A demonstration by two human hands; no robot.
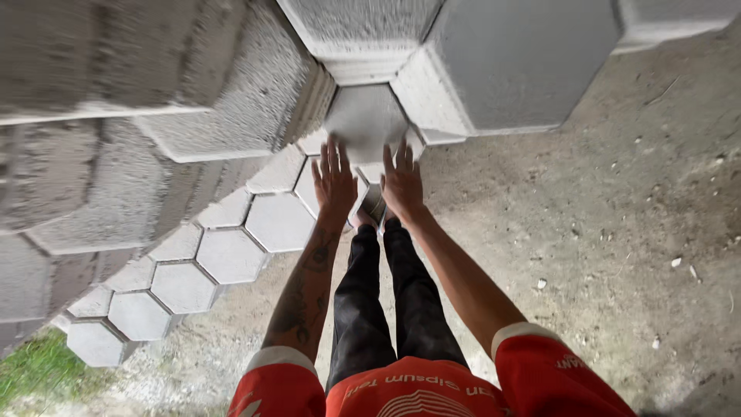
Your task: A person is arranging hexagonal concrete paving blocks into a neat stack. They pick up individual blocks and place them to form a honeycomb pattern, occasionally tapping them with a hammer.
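Directly below your head camera, both of your arms reach straight down toward a grey hexagonal paving block (364,120) that sits at the near edge of a stack of the same blocks. Your left hand (333,182) lies flat with its fingers spread, the fingertips touching the lower left edge of that block. Your right hand (401,182) is likewise flat and spread, fingertips on the block's lower right edge. Neither hand is clenched; both press open against the block, and whether the fingers hook under its edge cannot be told.

Around the block, larger-looking hexagonal blocks (525,62) rise close to the camera on the upper right, and a blurred wall of stacked blocks (116,139) fills the upper left. These crowd the block on both sides and above, leaving only its near edge free where your hands meet it. A row of laid hexagonal pavers (231,255) runs diagonally from beside your left hand down to the lower left, ending near a patch of grass (35,371).

Between your forearms you see your legs in black trousers (386,301) and one shoe (373,207) just under your hands. Bare, dusty concrete ground (617,232) with small stones spreads to the right. Your red sleeves (556,378) edge the bottom.
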